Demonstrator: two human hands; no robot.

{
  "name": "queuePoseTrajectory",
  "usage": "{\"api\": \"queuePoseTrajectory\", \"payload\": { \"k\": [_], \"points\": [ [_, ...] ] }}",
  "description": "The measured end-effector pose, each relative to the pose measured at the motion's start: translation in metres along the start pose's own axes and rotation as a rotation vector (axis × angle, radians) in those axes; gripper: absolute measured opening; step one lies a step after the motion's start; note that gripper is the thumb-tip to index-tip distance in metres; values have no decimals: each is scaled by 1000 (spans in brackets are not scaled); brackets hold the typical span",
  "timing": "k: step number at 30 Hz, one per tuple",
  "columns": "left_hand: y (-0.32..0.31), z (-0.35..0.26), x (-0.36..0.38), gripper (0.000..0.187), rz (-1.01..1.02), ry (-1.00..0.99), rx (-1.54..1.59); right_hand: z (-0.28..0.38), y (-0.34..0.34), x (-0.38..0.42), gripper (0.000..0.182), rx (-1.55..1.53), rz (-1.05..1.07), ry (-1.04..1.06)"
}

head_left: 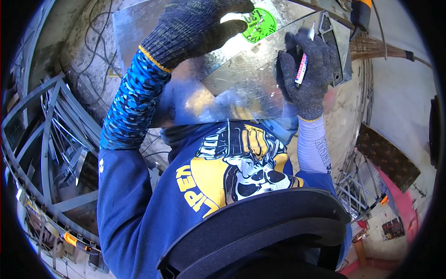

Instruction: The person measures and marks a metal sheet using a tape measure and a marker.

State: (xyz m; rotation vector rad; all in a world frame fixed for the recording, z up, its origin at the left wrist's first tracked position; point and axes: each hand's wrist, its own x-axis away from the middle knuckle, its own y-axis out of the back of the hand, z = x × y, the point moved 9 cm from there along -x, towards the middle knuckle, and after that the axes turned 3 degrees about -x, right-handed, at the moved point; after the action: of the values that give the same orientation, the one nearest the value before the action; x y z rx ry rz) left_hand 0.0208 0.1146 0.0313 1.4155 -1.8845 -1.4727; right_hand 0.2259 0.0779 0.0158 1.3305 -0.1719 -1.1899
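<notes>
From here I see the marker [302,68] pinched in the gloved right hand [313,88] over the right side of the metal sheet [241,76], its long axis running near to far, while the left hand [191,35], thumb and fingers apart, is left of the green sticker [262,28].

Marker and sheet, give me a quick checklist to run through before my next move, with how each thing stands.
1. Marker held: ok, in the right hand.
2. Marker touching the sheet: cannot tell.
3. Left hand pressing on the sheet: cannot tell; it is over it, fingers spread.
4. Sticker fully uncovered: not ok, the left hand overlaps its edge in view.
5. Gloves on both hands: ok.
</notes>
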Motion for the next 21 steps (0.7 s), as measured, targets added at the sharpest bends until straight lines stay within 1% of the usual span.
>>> {"api": "queuePoseTrajectory", "payload": {
  "k": [5,6,18,21],
  "points": [
    [-2,-2,1,27,36,18,55,-4,-1,9,47,-10,30,-64],
    [-3,-2,0,27,37,18,59,-4,-1,9,46,-18,3,-48],
    [0,0,-2,27,34,2,31,-4,-2,6,49,-10,-25,5],
    [-1,2,-2,26,40,0,36,-5,-3,5,49,-6,1,5]
  ]
}}
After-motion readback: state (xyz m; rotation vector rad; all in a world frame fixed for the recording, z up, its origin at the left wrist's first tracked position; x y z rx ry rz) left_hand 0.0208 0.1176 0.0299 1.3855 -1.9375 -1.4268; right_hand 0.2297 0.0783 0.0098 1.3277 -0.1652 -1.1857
